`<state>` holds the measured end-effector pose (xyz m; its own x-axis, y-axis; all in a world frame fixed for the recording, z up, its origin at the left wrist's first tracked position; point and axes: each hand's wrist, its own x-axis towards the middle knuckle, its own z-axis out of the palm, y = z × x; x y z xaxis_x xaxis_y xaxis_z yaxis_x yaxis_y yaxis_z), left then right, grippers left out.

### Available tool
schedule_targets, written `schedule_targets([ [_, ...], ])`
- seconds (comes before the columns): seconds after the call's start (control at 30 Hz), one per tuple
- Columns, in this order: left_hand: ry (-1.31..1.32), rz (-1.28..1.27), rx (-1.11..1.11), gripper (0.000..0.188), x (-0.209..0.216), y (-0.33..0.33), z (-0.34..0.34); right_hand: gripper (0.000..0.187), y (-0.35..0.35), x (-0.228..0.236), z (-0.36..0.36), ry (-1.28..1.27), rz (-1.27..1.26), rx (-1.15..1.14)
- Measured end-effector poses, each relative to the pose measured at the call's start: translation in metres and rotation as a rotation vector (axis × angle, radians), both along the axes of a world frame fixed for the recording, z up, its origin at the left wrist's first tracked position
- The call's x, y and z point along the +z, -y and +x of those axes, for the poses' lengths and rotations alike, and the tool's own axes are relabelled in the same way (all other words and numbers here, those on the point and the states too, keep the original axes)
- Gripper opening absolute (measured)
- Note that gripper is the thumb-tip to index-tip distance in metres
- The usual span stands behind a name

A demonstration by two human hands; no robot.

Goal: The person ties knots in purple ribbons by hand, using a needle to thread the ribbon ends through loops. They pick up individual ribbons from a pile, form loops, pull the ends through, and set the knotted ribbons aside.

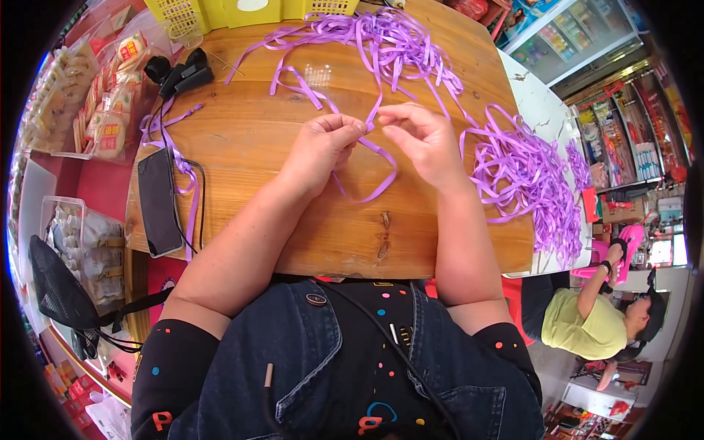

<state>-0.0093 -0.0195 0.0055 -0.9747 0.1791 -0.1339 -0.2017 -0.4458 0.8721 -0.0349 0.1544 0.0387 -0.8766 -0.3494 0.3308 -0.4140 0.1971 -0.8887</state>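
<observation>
- Ribbon (394, 174): purple, at the hands, its loop hanging over or lying on the worktop (253, 117).
- Left hand (320, 152): thumb and forefinger pinched on the ribbon, presumably to steady it.
- Right hand (423, 144): thumb and forefinger parted, just beside the pinch; contact unclear.
- Far heap (400, 45), right heap (513, 172): purple ribbon, probably set aside for working room.
- Phone (158, 205): left edge.

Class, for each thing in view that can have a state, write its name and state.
Left hand: pinching the purple ribbon
Purple ribbon: pinched, its loop slack
Right hand: thumb and forefinger apart
Far ribbon pile: loose, tangled
Right ribbon pile: tangled, crossing the wooden table's edge
Phone: lying flat, screen dark
Yellow basket: partly shown, contents hidden
</observation>
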Motion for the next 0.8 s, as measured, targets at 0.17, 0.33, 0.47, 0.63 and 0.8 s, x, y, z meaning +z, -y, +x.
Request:
schedule_targets([
  [0.17,0.015,0.035,-0.045,0.010,-0.001,0.003,0.002,0.021,0.005,-0.012,-0.003,0.083,0.083,0.131],
  [0.33,0.031,0.082,-0.084,0.010,-0.004,0.005,0.001,0.014,0.007,-0.015,0.000,0.019,0.048,0.112],
  [0.47,0.013,-0.010,-0.024,0.009,-0.001,0.000,0.003,0.003,0.008,-0.014,0.002,0.074,0.077,0.054],
  [0.63,-0.156,-0.143,0.066,0.011,-0.005,-0.005,0.003,0.015,0.009,-0.015,0.001,-0.101,0.167,0.072],
  [0.8,-0.112,-0.133,-0.030,0.010,-0.003,0.000,0.003,0.021,0.008,-0.015,0.001,-0.153,0.213,0.093],
])
